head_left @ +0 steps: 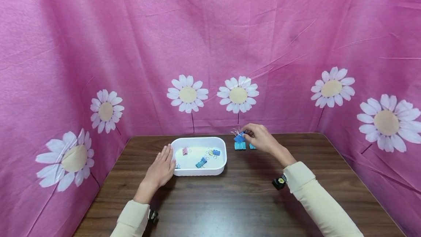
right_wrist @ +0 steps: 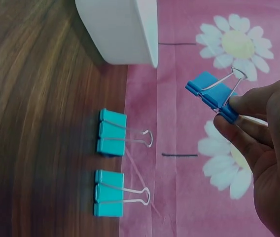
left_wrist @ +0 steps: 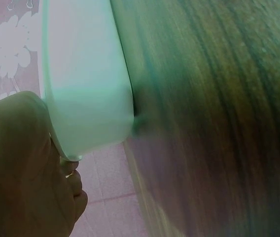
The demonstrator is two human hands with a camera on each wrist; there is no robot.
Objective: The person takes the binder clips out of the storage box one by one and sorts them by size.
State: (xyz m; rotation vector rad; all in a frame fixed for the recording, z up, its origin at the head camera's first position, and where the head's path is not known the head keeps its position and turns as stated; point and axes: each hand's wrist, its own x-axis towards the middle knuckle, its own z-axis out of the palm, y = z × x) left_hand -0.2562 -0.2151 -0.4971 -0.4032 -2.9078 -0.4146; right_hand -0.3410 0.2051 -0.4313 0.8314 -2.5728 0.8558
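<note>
In the head view my right hand [head_left: 263, 138] pinches a blue binder clip [head_left: 239, 137] at one end between thumb and fingers. The right wrist view shows this blue binder clip [right_wrist: 213, 94] raised, its wire handle pointing away from the table. Two teal binder clips [right_wrist: 112, 132] stand side by side on the table below it, handles up. My left hand [head_left: 161, 167] rests with straight fingers along the left end of a white tray [head_left: 198, 172]. Inside the tray lie a pink binder clip [head_left: 185, 151], a blue one [head_left: 216, 152], a teal one [head_left: 201, 162] and smaller ones.
The brown wooden table [head_left: 210, 204] ends at a pink curtain [head_left: 210, 39] printed with white daisies, which closes off the back and both sides. A black wrist device [head_left: 279, 182] is strapped below the right sleeve.
</note>
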